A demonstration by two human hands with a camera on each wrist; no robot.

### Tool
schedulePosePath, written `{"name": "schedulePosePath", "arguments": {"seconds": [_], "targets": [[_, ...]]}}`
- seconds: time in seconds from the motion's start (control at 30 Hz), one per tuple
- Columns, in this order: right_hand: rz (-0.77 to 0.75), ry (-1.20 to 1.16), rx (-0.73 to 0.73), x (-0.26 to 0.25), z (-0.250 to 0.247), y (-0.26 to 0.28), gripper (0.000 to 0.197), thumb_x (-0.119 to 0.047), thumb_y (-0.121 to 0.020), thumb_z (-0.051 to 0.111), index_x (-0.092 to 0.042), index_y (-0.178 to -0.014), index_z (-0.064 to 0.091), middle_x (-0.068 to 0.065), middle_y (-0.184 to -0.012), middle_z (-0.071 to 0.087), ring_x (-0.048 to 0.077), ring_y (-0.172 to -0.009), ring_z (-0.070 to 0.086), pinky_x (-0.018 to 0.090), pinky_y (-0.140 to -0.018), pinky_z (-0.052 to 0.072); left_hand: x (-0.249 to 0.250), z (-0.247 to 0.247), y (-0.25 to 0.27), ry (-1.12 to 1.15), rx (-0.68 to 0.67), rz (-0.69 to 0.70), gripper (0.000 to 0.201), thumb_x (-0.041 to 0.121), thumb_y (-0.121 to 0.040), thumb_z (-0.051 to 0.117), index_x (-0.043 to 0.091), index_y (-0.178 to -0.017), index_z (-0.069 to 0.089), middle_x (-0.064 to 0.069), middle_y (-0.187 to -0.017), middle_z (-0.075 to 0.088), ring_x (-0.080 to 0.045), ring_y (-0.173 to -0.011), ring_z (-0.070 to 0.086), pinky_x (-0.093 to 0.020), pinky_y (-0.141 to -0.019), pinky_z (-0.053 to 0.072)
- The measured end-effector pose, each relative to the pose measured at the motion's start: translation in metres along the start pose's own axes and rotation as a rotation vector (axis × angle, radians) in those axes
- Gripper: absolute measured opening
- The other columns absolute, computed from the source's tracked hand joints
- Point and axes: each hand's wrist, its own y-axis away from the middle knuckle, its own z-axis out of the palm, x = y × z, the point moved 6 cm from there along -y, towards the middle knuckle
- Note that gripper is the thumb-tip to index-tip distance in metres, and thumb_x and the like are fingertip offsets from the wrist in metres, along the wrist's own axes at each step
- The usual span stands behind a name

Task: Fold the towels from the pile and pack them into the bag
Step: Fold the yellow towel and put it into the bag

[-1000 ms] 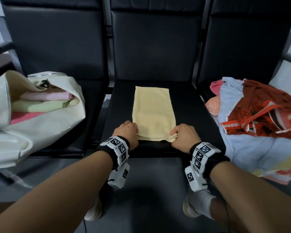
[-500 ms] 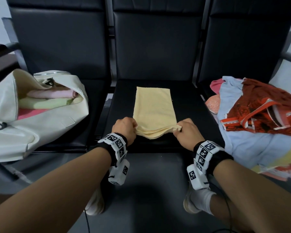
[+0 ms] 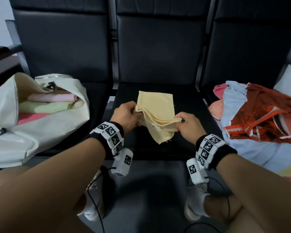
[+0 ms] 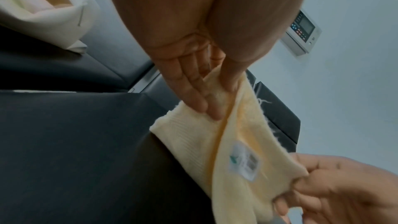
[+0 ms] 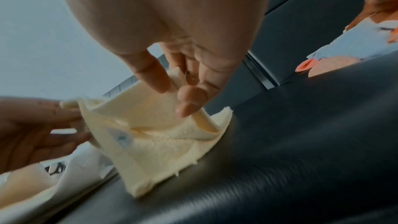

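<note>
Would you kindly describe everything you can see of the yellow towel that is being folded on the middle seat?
The yellow towel is pale, soft terry-like cloth with frayed threads at its edges and a small white label. It is folded into several layers; its far end lies flat on the black middle seat while the near end is lifted. The left hand and right hand each pinch a near corner, and a flap hangs between them.

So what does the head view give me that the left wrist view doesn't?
Only the head view shows the folded towels in the bag and the pile on the right seat. Only the left wrist view shows the towel's label and a wall panel. Both show the left hand and right hand pinching the yellow towel.
</note>
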Motion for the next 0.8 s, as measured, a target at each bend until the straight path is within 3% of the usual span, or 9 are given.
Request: {"name": "schedulePosePath", "arguments": {"seconds": [0.07, 0.13, 0.3, 0.43, 0.5, 0.57, 0.67, 0.8], "targets": [[0.002, 0.021, -0.026, 0.003, 0.009, 0.003, 0.012, -0.009, -0.085, 0.061, -0.018, -0.084, 0.069, 0.002, -0.08, 0.071, 0.021, -0.077, 0.066, 0.036, -0.071, 0.056, -0.001, 0.003, -0.004, 0.036, -0.029, -0.013, 0.006, 0.022, -0.088, 0.069, 0.02, -0.085, 0.065, 0.001, -0.078, 0.076, -0.014, -0.074, 0.075, -0.042, -0.078, 0.063], [-0.013, 0.071, -0.054, 0.005, 0.02, 0.008, 0.003, -0.016, -0.085, 0.067, -0.014, -0.084, 0.069, 0.004, -0.079, 0.071, 0.025, -0.077, 0.067, 0.039, -0.074, 0.056, -0.003, 0.006, -0.006, 0.061, -0.047, -0.034, 0.004, 0.019, -0.086, 0.071, 0.018, -0.085, 0.067, 0.001, -0.079, 0.077, -0.013, -0.077, 0.076, -0.044, -0.081, 0.063], [-0.094, 0.173, -0.002, 0.002, 0.04, 0.016, 0.023, -0.023, -0.081, 0.075, -0.019, -0.097, 0.06, -0.006, -0.099, 0.064, 0.02, -0.089, 0.061, 0.029, -0.074, 0.045, -0.007, 0.009, -0.006, 0.115, -0.052, -0.075, 0.004, 0.016, -0.084, 0.066, 0.012, -0.084, 0.066, -0.006, -0.082, 0.077, -0.015, -0.075, 0.077, -0.046, -0.081, 0.063], [-0.224, 0.343, -0.024, -0.007, 0.057, 0.027, 0.04, -0.032, -0.08, 0.079, -0.024, -0.1, 0.045, -0.01, -0.104, 0.052, 0.023, -0.084, 0.056, 0.036, -0.075, 0.046, -0.011, 0.011, -0.004, 0.121, -0.062, -0.082, 0.016, 0.026, -0.076, 0.065, 0.014, -0.085, 0.067, -0.003, -0.08, 0.077, -0.015, -0.076, 0.077, -0.046, -0.081, 0.063], [-0.244, 0.393, -0.031, -0.009, 0.062, 0.029, 0.034, -0.039, -0.08, 0.079, -0.027, -0.095, 0.051, -0.013, -0.106, 0.054, 0.022, -0.086, 0.058, 0.036, -0.078, 0.048, -0.012, 0.012, -0.002, 0.134, -0.064, -0.087, 0.019, 0.029, -0.073, 0.064, 0.014, -0.085, 0.068, -0.002, -0.081, 0.077, -0.015, -0.077, 0.077, -0.046, -0.082, 0.063], [-0.24, 0.411, -0.051, -0.01, 0.065, 0.027, 0.03, -0.043, -0.081, 0.078, -0.028, -0.101, 0.06, -0.012, -0.112, 0.059, 0.022, -0.094, 0.061, 0.034, -0.079, 0.047, -0.013, 0.011, -0.001, 0.124, -0.054, -0.089, 0.017, 0.029, -0.075, 0.065, 0.016, -0.085, 0.068, 0.0, -0.08, 0.077, -0.014, -0.077, 0.076, -0.045, -0.082, 0.063], [-0.263, 0.486, -0.104, -0.016, 0.068, 0.025, 0.029, -0.033, -0.088, 0.071, -0.024, -0.115, 0.065, -0.005, -0.116, 0.062, 0.028, -0.1, 0.062, 0.036, -0.083, 0.049, -0.013, 0.008, 0.001, 0.084, -0.027, -0.088, 0.007, 0.023, -0.082, 0.067, 0.017, -0.086, 0.067, 0.0, -0.08, 0.077, -0.013, -0.076, 0.076, -0.044, -0.082, 0.063], [-0.28, 0.541, -0.142, -0.021, 0.072, 0.025, 0.032, -0.009, -0.087, 0.061, -0.019, -0.118, 0.065, 0.001, -0.115, 0.062, 0.033, -0.098, 0.064, 0.042, -0.085, 0.053, -0.01, 0.006, 0.004, 0.049, -0.021, -0.076, 0.001, 0.019, -0.086, 0.066, 0.018, -0.085, 0.066, 0.002, -0.08, 0.076, -0.007, -0.073, 0.074, -0.036, -0.08, 0.062]]}}
